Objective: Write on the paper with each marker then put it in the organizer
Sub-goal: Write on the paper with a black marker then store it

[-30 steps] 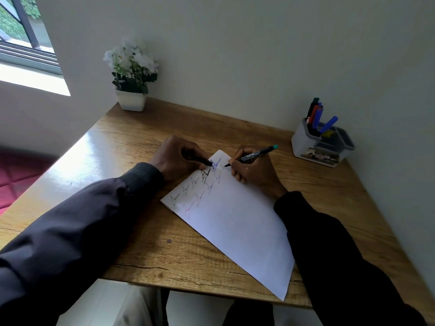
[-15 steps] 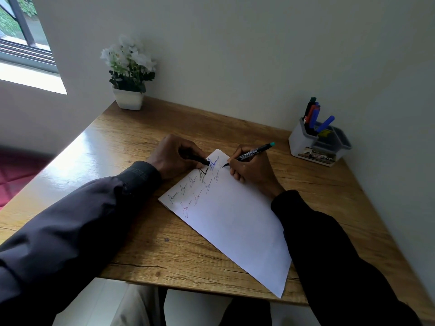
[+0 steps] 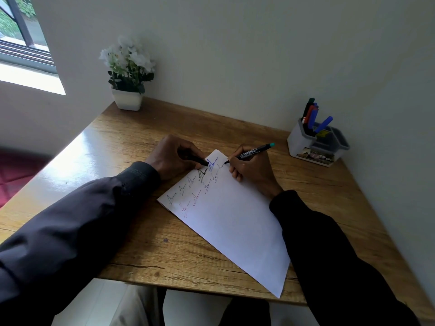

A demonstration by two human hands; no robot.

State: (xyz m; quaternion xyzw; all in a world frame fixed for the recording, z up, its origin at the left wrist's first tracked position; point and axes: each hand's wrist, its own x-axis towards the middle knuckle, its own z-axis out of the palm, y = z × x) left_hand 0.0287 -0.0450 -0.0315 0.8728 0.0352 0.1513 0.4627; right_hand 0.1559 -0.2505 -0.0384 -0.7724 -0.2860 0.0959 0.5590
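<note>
A white sheet of paper (image 3: pixel 235 222) lies slanted on the wooden desk (image 3: pixel 122 147), with lines of black, blue and red writing at its far end. My right hand (image 3: pixel 253 170) grips a black marker (image 3: pixel 253 152) with a teal end, its tip touching the paper near the far corner. My left hand (image 3: pixel 173 156) rests at the paper's far left edge, closed on a black marker cap (image 3: pixel 196 159). The white and grey organizer (image 3: pixel 315 143) stands at the desk's far right by the wall, with several markers (image 3: pixel 314 115) upright in it.
A white pot of white flowers (image 3: pixel 127 74) stands at the desk's far left corner. Walls close the desk at the back and right. A window is at the upper left. The desk's front edge runs just above my legs.
The marker tip has shifted slightly along the written line at the paper's far corner. My left hand stays in place with the cap.
</note>
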